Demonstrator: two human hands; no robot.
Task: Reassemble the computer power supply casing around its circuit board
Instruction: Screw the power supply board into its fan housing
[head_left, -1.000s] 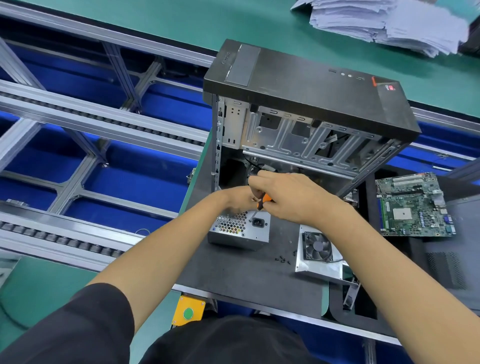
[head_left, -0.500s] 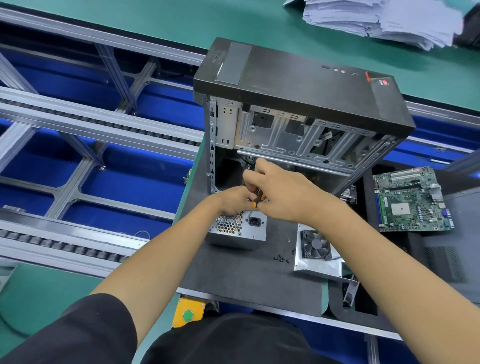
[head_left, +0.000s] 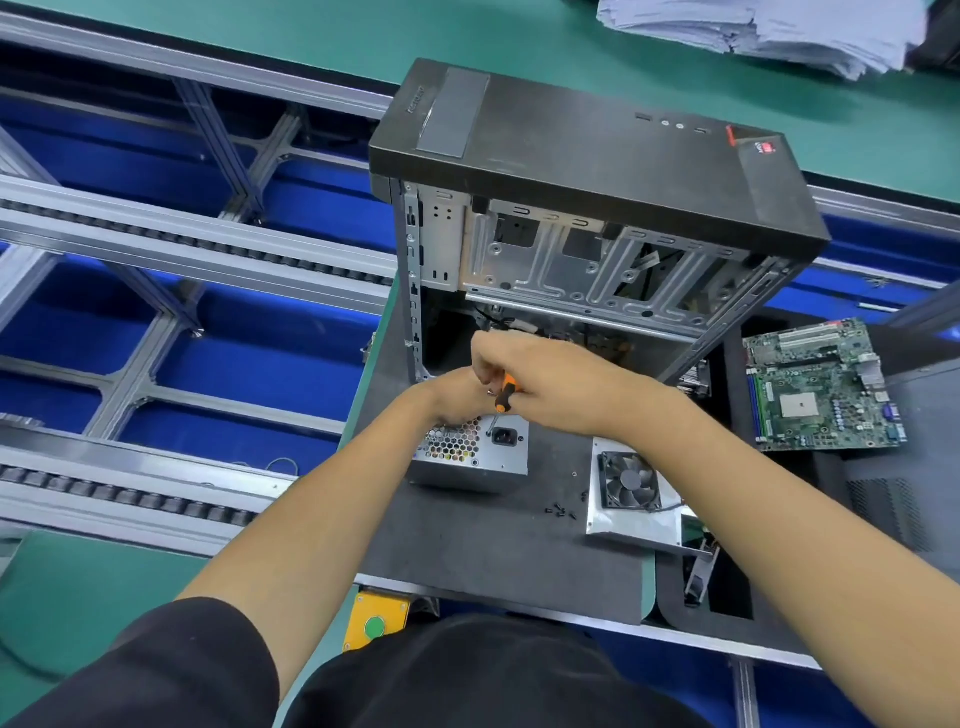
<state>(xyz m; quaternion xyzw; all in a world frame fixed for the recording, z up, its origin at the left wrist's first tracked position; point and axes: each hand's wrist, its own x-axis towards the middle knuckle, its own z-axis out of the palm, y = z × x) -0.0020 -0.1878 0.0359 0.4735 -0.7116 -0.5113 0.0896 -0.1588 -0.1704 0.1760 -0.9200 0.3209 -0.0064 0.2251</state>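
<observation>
Both forearms extend forward from short dark sleeves and converge at centre frame, bare to the wrist. Right hand (head_left: 558, 387): back of hand uppermost, fingers curled, thumb and forefinger pinching the orange-and-black handle of a screwdriver (head_left: 505, 393) held near upright, tip pointing down. Left hand (head_left: 453, 396): placed just beside and partly beneath the right hand, knuckles up; its fingers are hidden, so its grip cannot be determined.
</observation>
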